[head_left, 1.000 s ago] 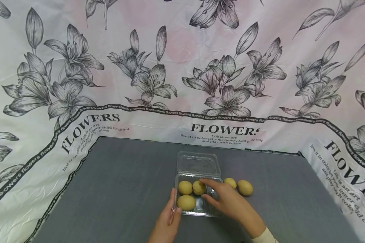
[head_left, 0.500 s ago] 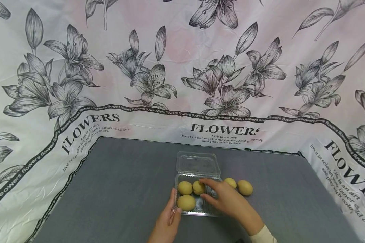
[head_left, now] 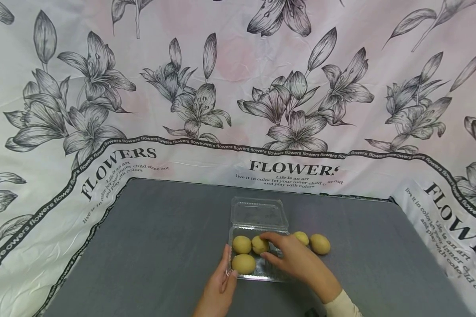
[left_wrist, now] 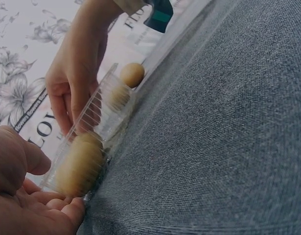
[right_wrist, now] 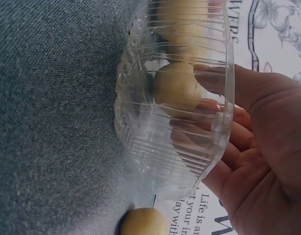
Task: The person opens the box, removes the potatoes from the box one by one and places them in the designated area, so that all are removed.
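The left hand (head_left: 219,288) is resting relaxed fingers against the clear clamshell box (head_left: 258,268) on the grey bench (head_left: 150,246), apparently steadying it. The right hand (head_left: 297,262) is reaching inside, fingertips curling over the far-row kiwi (head_left: 259,245); two more kiwis (head_left: 319,243) are lying beside the box.

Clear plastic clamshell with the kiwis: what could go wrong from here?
1. The clamshell tray looks thin; the left hand only touches its edge, so it may slide as the right hand reaches in at a kiwi.
2. Two loose kiwis lie beside the tray, where the right wrist could knock them rolling.
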{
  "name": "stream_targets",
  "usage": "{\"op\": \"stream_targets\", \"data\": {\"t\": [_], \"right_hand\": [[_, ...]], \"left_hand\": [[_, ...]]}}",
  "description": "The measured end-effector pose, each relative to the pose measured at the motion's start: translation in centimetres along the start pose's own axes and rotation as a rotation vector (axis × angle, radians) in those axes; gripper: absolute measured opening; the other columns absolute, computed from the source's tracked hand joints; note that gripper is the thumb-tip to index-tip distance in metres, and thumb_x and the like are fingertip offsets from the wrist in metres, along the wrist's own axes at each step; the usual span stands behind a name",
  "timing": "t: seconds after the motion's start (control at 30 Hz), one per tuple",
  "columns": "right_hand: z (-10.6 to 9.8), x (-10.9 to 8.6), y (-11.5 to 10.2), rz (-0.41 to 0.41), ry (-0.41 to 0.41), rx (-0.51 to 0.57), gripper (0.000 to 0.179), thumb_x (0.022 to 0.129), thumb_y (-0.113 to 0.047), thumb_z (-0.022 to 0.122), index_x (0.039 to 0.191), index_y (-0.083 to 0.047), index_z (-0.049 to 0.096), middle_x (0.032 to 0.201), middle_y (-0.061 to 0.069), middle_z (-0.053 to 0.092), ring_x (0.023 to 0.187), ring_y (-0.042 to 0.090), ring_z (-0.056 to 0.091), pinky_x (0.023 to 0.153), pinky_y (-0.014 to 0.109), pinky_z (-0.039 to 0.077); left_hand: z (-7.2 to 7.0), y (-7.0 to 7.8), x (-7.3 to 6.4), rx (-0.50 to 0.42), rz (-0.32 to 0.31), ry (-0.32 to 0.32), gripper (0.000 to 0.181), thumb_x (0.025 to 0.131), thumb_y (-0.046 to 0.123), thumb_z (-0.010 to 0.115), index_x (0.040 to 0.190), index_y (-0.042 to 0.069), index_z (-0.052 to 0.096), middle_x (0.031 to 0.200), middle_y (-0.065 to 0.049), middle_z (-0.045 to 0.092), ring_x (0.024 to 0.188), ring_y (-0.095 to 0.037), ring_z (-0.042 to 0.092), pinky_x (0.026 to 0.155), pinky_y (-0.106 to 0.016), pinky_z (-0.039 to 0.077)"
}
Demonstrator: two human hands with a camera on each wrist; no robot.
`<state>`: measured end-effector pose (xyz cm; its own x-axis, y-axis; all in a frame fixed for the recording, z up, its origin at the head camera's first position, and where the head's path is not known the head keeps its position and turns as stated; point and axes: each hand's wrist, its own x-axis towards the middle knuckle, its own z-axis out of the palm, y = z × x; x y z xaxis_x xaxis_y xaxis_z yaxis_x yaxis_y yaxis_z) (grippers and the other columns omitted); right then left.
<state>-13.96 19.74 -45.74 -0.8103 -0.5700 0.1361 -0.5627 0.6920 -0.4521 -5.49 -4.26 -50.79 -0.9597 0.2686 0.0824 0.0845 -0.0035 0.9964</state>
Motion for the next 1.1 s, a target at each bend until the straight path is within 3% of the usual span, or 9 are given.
{"op": "stream_targets", "data": {"t": [0.17, 0.37, 0.73, 1.1], "right_hand": [[0.0, 0.3, 0.0, 0.019, -0.023, 0.013, 0.042, 0.098, -0.023, 0.080, 0.132, -0.001, 0.069, 0.125, 0.011, 0.076, 0.109, 0.030, 0.075, 0.089, 0.046, 0.063], [0.1, 0.5, 0.2, -0.013, -0.015, -0.010, 0.043, 0.097, -0.023, 0.081, 0.129, 0.001, 0.069, 0.122, 0.013, 0.077, 0.105, 0.028, 0.076, 0.086, 0.043, 0.064], [0.4, 0.5, 0.1, 0.002, -0.008, 0.010, 0.045, 0.094, -0.021, 0.083, 0.129, 0.003, 0.069, 0.121, 0.014, 0.077, 0.103, 0.029, 0.076, 0.084, 0.043, 0.064], [1.0, 0.8, 0.2, 0.032, -0.016, -0.003, 0.047, 0.093, -0.023, 0.085, 0.128, 0.003, 0.069, 0.117, 0.014, 0.078, 0.096, 0.021, 0.076, 0.080, 0.037, 0.063]], "left_hand": [[0.0, 0.0, 0.0, 0.004, -0.012, 0.000, 0.073, 0.114, 0.013, 0.049, 0.166, -0.005, 0.001, 0.170, -0.032, 0.004, 0.157, -0.046, 0.005, 0.120, -0.050, 0.022], [0.0, 0.0, 0.1, -0.006, -0.002, -0.013, 0.073, 0.114, 0.012, 0.048, 0.165, -0.007, 0.000, 0.170, -0.033, 0.003, 0.157, -0.047, 0.004, 0.120, -0.050, 0.021], [0.1, -0.1, 0.1, -0.040, 0.022, -0.001, 0.073, 0.113, 0.008, 0.050, 0.165, -0.009, 0.002, 0.170, -0.034, 0.003, 0.156, -0.045, 0.003, 0.118, -0.024, 0.024], [0.0, -0.3, 0.1, -0.006, 0.012, 0.005, 0.073, 0.113, 0.010, 0.050, 0.165, -0.008, 0.003, 0.169, -0.035, 0.006, 0.156, -0.044, 0.006, 0.117, -0.021, 0.025]]}}
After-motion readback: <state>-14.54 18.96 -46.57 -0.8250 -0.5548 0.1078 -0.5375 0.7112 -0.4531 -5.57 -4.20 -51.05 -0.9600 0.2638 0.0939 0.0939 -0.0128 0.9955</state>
